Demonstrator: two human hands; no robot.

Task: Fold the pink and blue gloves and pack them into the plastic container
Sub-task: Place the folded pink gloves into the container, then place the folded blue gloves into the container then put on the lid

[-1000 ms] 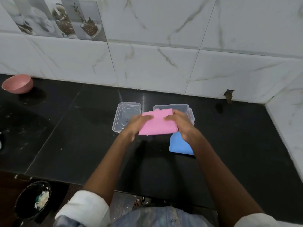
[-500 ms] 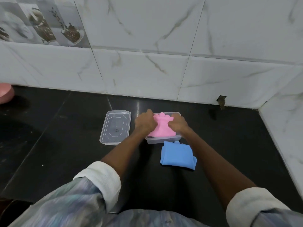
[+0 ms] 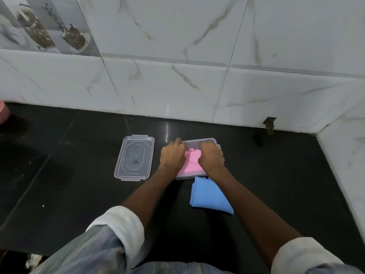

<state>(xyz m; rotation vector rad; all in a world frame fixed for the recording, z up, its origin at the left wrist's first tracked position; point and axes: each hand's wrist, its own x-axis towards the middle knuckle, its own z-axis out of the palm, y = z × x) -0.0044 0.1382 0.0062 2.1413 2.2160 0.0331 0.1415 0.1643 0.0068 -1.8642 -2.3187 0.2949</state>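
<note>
A folded pink glove [image 3: 191, 164] lies inside the clear plastic container [image 3: 197, 141] on the black counter. My left hand [image 3: 172, 156] presses on the glove's left side, and my right hand [image 3: 211, 157] presses on its right side, fingers curled down onto it. The hands cover much of the glove and the container's side walls. A folded blue glove [image 3: 209, 195] lies flat on the counter just in front of the container, partly under my right forearm.
The container's clear lid [image 3: 135, 157] lies flat to the left of the container. A pink bowl [image 3: 3, 113] shows at the far left edge. White tiled walls close off the back and the right side of the counter [image 3: 59, 175].
The pink glove, held in the air a second ago, has gone down into the container. Both hands now press deeper on it. The camera has moved closer.
</note>
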